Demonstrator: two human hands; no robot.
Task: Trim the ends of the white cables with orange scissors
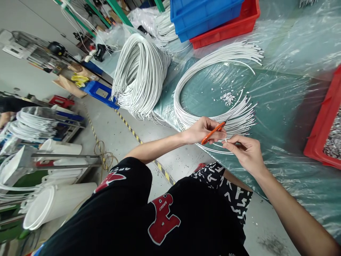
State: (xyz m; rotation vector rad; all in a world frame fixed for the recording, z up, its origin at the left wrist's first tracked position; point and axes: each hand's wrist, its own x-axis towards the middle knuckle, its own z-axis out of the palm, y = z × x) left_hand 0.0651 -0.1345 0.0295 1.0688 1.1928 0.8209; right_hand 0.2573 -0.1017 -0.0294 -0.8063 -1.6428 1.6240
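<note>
My left hand (205,131) is closed around an orange-handled hand tool (213,133) with a thin dark tip; its exact kind is unclear. The fingers of my right hand (245,151) pinch the end of a white cable (226,140), right beside the left fingertips. Below and behind both hands, a curved bundle of white cables (183,80) lies on the plastic-covered table (279,106), its two fanned ends pointing right. A small heap of white and silvery bits (227,98) sits inside the curve.
A large coil of white cables (141,76) stands at the table's left edge. Stacked blue bins (207,17) and a red bin (226,33) are at the back. A red tray (323,117) of small metal parts is at right. White buckets (58,202) stand lower left.
</note>
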